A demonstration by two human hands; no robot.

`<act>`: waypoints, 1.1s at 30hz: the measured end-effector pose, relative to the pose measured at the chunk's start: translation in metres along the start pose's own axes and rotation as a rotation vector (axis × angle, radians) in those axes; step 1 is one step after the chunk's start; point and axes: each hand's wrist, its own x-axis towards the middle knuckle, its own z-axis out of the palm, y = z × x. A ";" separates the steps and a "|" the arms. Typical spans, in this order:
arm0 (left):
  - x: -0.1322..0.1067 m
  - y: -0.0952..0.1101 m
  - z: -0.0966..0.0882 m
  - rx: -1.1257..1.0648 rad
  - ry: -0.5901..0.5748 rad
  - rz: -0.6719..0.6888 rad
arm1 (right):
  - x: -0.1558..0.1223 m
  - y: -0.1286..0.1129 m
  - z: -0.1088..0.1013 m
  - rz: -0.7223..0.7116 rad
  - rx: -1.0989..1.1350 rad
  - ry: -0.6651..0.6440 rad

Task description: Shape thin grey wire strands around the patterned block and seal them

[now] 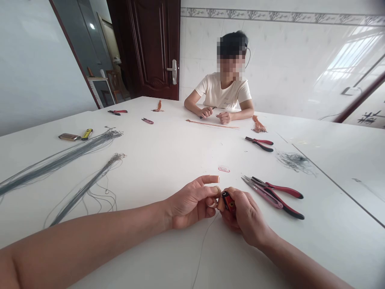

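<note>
My right hand (pixel 245 214) is closed around a small red and black lighter (pixel 228 201), held upright just above the white table (pixel 168 160). My left hand (pixel 192 200) meets it from the left, thumb and finger pinched on a thin grey cord (pixel 203 243) whose end is at the lighter's top. The cord trails down toward me across the table. My left index finger is stretched out above the pinch.
Red-handled pliers and thread snips (pixel 275 194) lie just right of my hands. Bundles of grey cords (pixel 84 184) spread over the left. A person in a white shirt (pixel 224 94) works opposite, with orange cords (pixel 213 125), more pliers (pixel 260 143) and a tangle of grey threads (pixel 296 160) nearby.
</note>
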 end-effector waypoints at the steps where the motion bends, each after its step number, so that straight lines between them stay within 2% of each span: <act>1: 0.000 0.000 0.000 0.001 0.000 0.000 | 0.000 0.000 0.000 0.000 0.000 -0.002; 18: 0.000 -0.003 -0.003 -0.041 -0.001 -0.012 | 0.000 0.000 0.001 0.048 0.005 -0.022; 33: -0.001 -0.002 -0.002 -0.058 -0.010 -0.030 | -0.001 -0.002 0.000 0.028 -0.049 0.006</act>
